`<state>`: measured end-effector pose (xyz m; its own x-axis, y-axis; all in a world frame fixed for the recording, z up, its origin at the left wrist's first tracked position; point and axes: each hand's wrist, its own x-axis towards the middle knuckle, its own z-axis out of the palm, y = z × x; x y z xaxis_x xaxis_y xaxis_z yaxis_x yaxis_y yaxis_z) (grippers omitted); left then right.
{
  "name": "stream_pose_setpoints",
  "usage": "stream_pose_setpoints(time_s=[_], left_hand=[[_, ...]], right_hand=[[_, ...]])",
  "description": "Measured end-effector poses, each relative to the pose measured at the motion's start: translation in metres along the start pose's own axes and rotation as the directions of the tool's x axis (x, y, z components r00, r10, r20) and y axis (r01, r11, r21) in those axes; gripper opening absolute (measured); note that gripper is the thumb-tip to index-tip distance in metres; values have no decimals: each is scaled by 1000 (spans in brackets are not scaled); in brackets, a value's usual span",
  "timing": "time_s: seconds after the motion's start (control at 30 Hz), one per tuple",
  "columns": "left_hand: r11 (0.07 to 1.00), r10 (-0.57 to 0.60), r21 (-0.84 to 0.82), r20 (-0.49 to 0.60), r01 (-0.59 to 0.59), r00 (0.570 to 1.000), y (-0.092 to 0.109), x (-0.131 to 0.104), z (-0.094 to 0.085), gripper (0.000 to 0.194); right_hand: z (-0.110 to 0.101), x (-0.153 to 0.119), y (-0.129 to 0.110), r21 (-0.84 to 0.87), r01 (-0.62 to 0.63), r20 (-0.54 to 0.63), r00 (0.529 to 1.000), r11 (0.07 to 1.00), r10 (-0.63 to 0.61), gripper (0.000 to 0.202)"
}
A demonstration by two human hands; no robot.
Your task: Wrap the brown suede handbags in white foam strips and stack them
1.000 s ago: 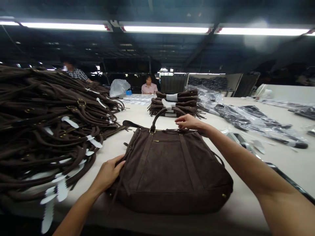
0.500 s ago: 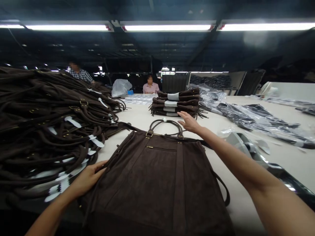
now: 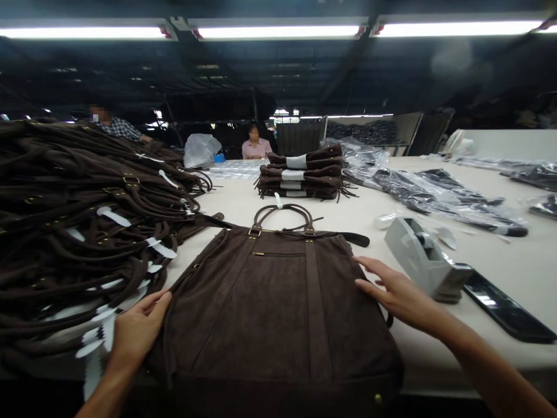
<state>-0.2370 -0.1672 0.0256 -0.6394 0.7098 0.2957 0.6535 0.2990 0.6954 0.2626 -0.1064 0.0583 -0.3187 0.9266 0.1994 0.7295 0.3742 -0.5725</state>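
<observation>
A dark brown handbag [image 3: 265, 313] lies flat in front of me, its two looped handles [image 3: 289, 212] pointing away and a white paper strip around them. It has a short zip, two vertical straps and brass-coloured rings. My left hand [image 3: 139, 331] is closed on the bag's left edge, thumb and fingers together. At the opposite edge, my right hand [image 3: 394, 290] is open, its thumb and fingers apart, fingertips at the side of the bag. A dark strap end [image 3: 357, 239] sticks out at the bag's upper right corner.
A tall heap of similar bags [image 3: 87, 203] fills the left. Folded brown pieces with pale bands [image 3: 300, 174] are stacked beyond the bag. At right are a tape dispenser [image 3: 422, 261], a phone [image 3: 507, 305] and plastic-wrapped goods [image 3: 448, 197]. Two people are farther back.
My right hand has come back from above the handles to the bag's right edge. My left hand stays at the left edge. The view has shifted slightly, showing more of the tape dispenser and phone.
</observation>
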Motion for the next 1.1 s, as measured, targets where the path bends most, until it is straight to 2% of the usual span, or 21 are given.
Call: stream_pose_setpoints(time_s=[0.07,0.13,0.23,0.3,0.4,0.47,0.5,0.57,0.63,0.73,0.83,0.9,0.97,1.1], left_hand=[[989,-144,-41,-37,143,989,10,-6,4,34],[980,-196,-42,-41,194,980,23,-3,13,38],[988,-153,19,32,152,988,44,15,33,44],[992,-106,80,95,98,990,56,26,44,40],[990,5,138,115,-21,993,68,24,42,38],[975,167,133,102,-180,981,69,9,31,39],[951,272,122,110,-285,956,66,0,24,40],[878,452,96,158,-470,878,55,-19,12,43],[829,526,79,228,-554,820,41,-32,3,50],[809,537,73,308,-583,785,25,-35,0,67],[795,547,67,350,-602,761,24,-25,5,81],[801,528,63,393,-595,753,30,-19,8,81],[828,478,70,431,-556,765,36,-16,6,77],[914,343,57,416,-401,842,41,-22,-13,56]], right_hand=[[8,-20,4,104,-57,-49,997,993,62,56],[15,-16,8,193,-70,-58,995,979,83,52],[18,22,19,262,-85,-116,986,961,119,43],[17,50,28,275,-107,-171,972,955,159,39],[15,64,34,292,-150,-271,934,945,232,35],[13,48,33,268,-99,-373,907,958,198,35],[12,35,32,260,-62,-403,900,964,167,36],[10,2,27,309,-29,-379,913,951,151,39],[7,-28,23,406,-63,-291,937,912,194,42],[5,-54,21,443,-55,-201,967,895,159,43],[10,-55,22,406,16,-170,984,914,58,49],[17,-50,19,363,12,-212,975,932,70,50],[22,-46,11,354,-8,-273,956,935,111,43],[19,-56,-6,457,52,-374,917,888,139,38]])
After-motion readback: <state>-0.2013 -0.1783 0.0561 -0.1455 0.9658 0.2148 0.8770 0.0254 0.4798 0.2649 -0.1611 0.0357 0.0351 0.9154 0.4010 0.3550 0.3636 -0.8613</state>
